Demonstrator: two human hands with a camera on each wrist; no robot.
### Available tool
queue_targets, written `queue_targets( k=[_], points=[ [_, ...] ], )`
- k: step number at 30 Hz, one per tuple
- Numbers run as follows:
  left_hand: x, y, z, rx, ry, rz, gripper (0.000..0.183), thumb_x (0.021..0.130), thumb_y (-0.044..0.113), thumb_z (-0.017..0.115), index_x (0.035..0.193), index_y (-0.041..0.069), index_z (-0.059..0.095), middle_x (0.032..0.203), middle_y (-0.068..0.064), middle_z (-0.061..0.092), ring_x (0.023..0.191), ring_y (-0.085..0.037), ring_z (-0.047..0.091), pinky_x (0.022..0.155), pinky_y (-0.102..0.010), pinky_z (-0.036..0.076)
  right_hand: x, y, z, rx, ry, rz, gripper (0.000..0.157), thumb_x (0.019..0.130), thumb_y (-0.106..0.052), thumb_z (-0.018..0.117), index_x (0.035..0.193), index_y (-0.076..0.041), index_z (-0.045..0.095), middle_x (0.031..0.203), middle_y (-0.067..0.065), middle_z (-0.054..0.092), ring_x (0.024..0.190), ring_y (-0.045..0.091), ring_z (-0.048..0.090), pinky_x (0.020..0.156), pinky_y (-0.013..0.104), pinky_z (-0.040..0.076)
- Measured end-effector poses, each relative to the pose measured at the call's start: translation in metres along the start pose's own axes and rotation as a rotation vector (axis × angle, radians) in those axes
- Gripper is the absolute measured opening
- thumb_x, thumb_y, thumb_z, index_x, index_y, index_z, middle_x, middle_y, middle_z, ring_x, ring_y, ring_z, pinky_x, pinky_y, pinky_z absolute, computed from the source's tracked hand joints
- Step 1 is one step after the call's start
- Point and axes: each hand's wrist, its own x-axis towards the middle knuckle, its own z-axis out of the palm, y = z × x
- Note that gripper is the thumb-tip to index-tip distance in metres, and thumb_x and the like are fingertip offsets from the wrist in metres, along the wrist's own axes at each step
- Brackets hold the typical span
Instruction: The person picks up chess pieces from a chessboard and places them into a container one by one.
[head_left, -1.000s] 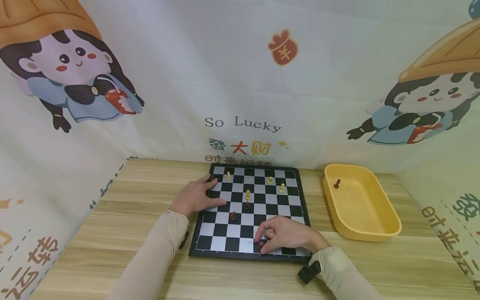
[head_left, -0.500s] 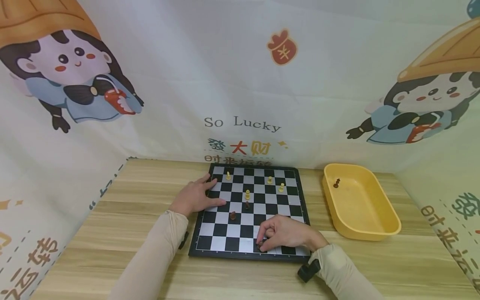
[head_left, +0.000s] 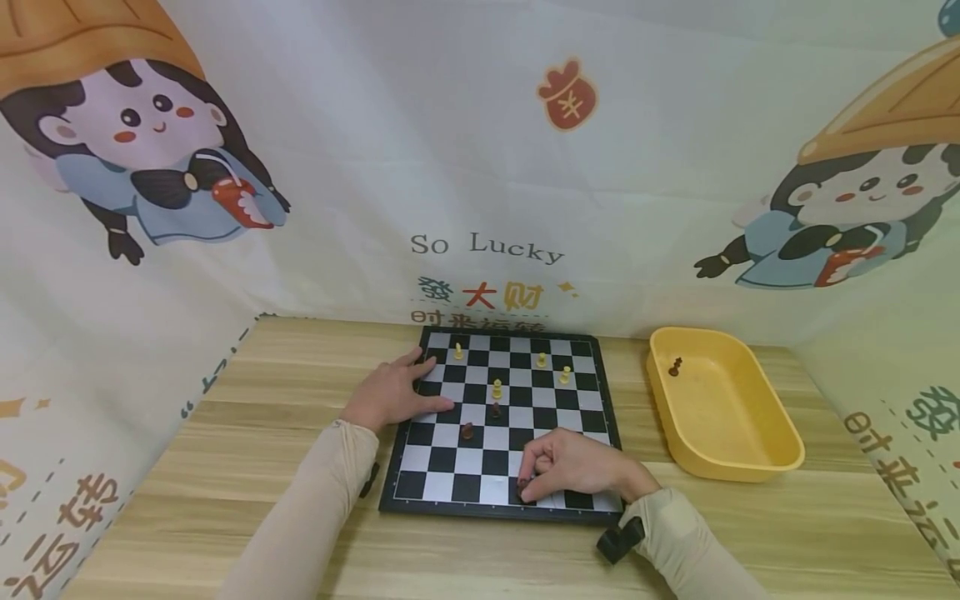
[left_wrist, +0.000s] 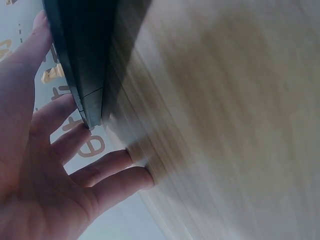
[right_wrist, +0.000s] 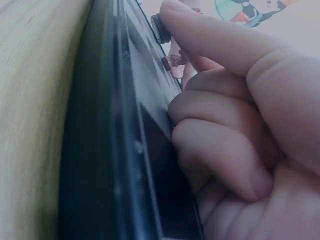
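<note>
A black-and-white chessboard (head_left: 467, 486) lies on the wooden table. Near its front edge my right hand (head_left: 573, 464) pinches a dark chess piece (head_left: 522, 483) between thumb and index finger, which cover most of it. In the right wrist view the round base of that chess piece (right_wrist: 159, 29) shows beside the thumb tip, close to the board. My left hand (head_left: 390, 393) rests spread along the board's left edge, thumb over the squares. Farther in stand a dark knight-like piece (head_left: 496, 410) and another dark piece (head_left: 467, 431), with a yellow piece (head_left: 497, 388) just behind.
More yellow pieces stand toward the back: one at far left (head_left: 458, 352) and two at right, a nearer piece (head_left: 566, 375) and a farther piece (head_left: 542, 360). Right of the board sits a yellow tray (head_left: 735, 475) holding a dark chess piece (head_left: 675, 367). A printed cloth (head_left: 480, 167) hangs behind.
My right index finger has shifted slightly right, closer to the thumb, and the pinched chess piece is more covered. My left hand and the other pieces stay put.
</note>
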Motion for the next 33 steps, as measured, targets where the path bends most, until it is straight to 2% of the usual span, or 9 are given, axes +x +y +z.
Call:
queue_targets(
  k=[17,33],
  points=[
    [0.002,-0.001,0.002,-0.002,-0.005,-0.005,0.096,0.082,0.073,0.068,0.156,0.019,0.042,0.17,-0.013,0.026,0.149,-0.05,0.034,0.122,-0.056,0.036,-0.002,-0.007,-0.004,-0.043,0.04,0.01,0.01,0.086,-0.021,0.082,0.09,-0.015,0.075,0.053,-0.01,0.041,0.052,0.007,0.036,0.055,0.018,0.033],
    [0.002,0.0,0.002,-0.004,-0.013,-0.016,0.097,0.081,0.074,0.068,0.157,0.02,0.042,0.17,-0.012,0.025,0.151,-0.048,0.034,0.122,-0.055,0.036,-0.017,-0.026,-0.016,-0.093,0.149,-0.008,0.012,0.084,-0.025,0.083,0.089,-0.017,0.075,0.053,-0.008,0.04,0.049,0.006,0.032,0.049,0.018,0.029]
  ],
)
